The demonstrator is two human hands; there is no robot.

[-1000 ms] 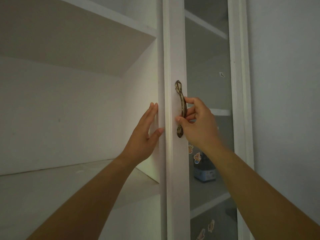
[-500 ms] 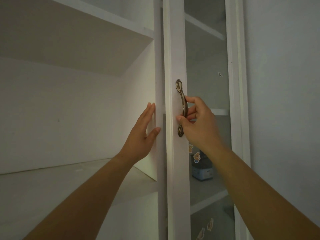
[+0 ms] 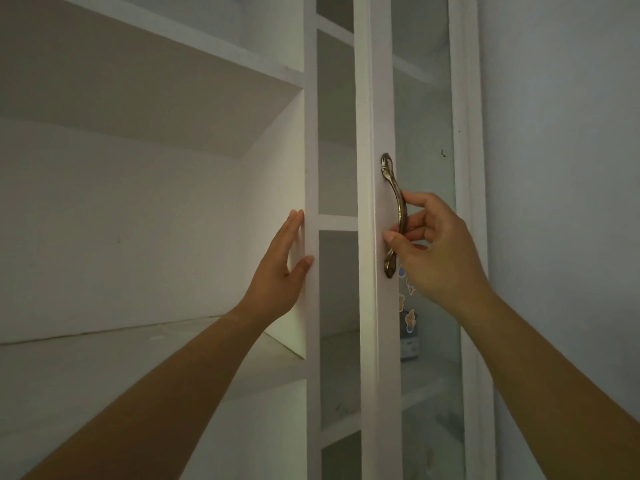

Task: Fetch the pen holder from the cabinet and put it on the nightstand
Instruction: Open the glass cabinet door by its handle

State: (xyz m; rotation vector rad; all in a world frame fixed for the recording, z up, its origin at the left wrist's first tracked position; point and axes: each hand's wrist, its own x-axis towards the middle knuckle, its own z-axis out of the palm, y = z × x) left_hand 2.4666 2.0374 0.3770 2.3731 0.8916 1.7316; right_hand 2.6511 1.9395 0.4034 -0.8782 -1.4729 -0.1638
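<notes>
Left hand (image 3: 280, 275): fingers straight and held together, laid flat on the left face of the divider post (image 3: 311, 150); thumb tip rests on the post's front edge. It holds nothing.
Right hand (image 3: 440, 254): grips the handle (image 3: 390, 174), fingers hooked behind the lower half of the bar and thumb across its front. The fingertips are hidden behind the metal.
Glass door (image 3: 374, 98): stands ajar; a gap between its white stile and the post shows shelf edges inside. Top and bottom are cut off by the frame.
Pen holder (image 3: 410, 348): inside the cabinet (image 3: 104, 237), on the shelf (image 3: 426, 379) of the right-hand compartment, behind the glass and below the right hand. Only a dark, boxy sliver with a pale label shows; its left part is hidden by the stile, and its contents cannot be made out.
Stickers (image 3: 410, 320): small cartoon figures just above the holder; whether they sit on the glass or on the holder cannot be told.
Left compartment: open-fronted, dim; its left side is cut off.
Wall (image 3: 561, 168): plain, right of the cabinet.
</notes>
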